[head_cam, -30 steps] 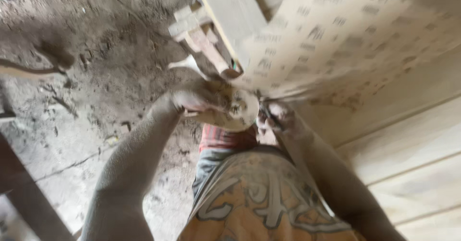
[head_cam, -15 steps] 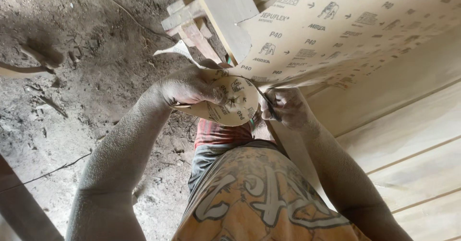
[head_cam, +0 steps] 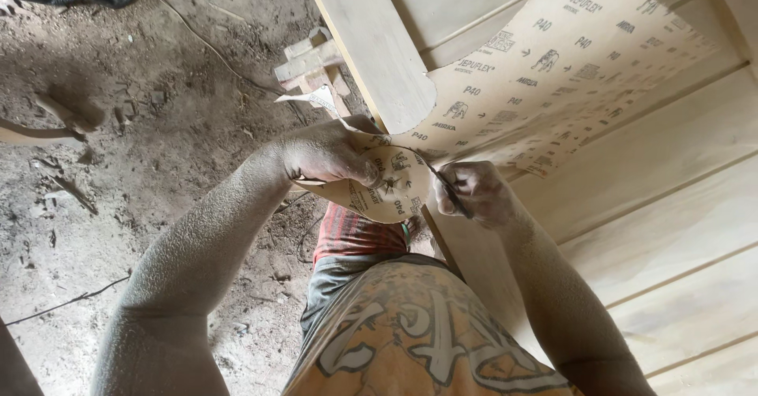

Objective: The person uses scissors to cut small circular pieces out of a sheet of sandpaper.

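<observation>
**Cutting a disc from a sheet of sandpaper, seen from above**

At the centre of the frame the left hand (head_cam: 328, 155) is closed on a round piece of sandpaper (head_cam: 387, 191), thumb on its printed backing and the other fingers curled out of sight beneath it. The right hand (head_cam: 474, 193), just to the right of the disc, is closed around a thin dark tool (head_cam: 450, 191) whose tip lies at the disc's right edge; whether it is a blade or scissors cannot be told.

The disc's outline appears round along its lower and left edges. At its upper right it runs into the large sandpaper sheet (head_cam: 568, 72), which spreads toward the upper right of the frame, backing side up. By the look of it, most of the outline is already cut and only the stretch near the tool is left, though whether disc and sheet remain joined there cannot be told, since the hands cover that spot.

The sheet lies over pale wooden boards (head_cam: 671, 206) that fill the right half of the frame; a board with a rounded end (head_cam: 371, 41) crosses at upper centre. A small stack of wood offcuts (head_cam: 312, 60) sits just left of it. The left half of the frame shows a dirt floor (head_cam: 118, 167) strewn with chips, and a thin cord (head_cam: 71, 300) lies at lower left. Both forearms are coated in fine dust.
</observation>
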